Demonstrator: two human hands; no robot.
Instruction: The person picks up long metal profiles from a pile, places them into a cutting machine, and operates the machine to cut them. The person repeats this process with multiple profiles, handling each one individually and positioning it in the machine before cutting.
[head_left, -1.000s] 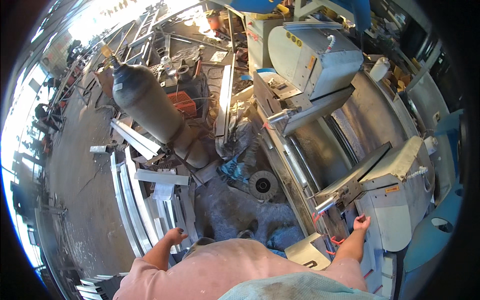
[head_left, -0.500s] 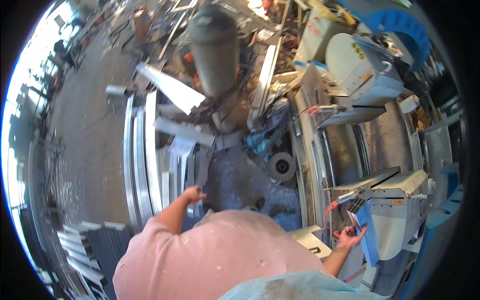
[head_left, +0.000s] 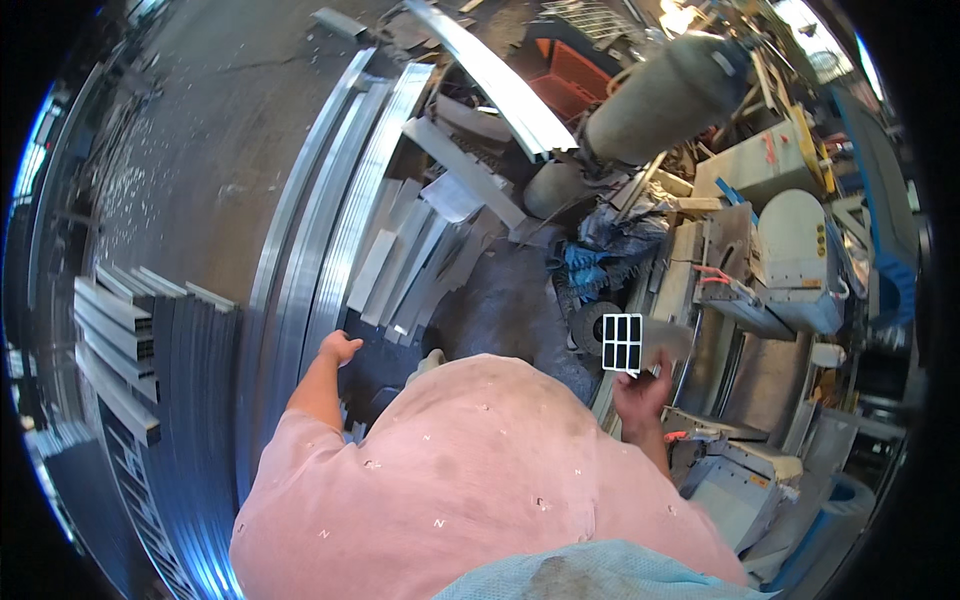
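My right hand (head_left: 643, 396) is raised on the right, closed on a short aluminium profile (head_left: 624, 343). The profile's cut end faces me, a pale frame around several dark square cells; its body behind is blurred. My left hand (head_left: 342, 346) hangs on the left with its fingers loosely curled and nothing visible in them. It is beside the near ends of long silver aluminium profiles (head_left: 345, 210). Shorter profile offcuts (head_left: 405, 265) lie just ahead of it on the floor.
Stacked dark and silver profiles (head_left: 190, 370) stand at my left. A grey gas cylinder (head_left: 665, 100) leans far right, with a red crate (head_left: 570, 80) behind. Along the right runs a saw machine with pale housings (head_left: 800, 250). A round wheel (head_left: 588, 325) is near its base.
My view has swung left, bringing the stacked profiles further in. The right hand has carried the short profile away from the machine's near housing, turning its cut end toward me.
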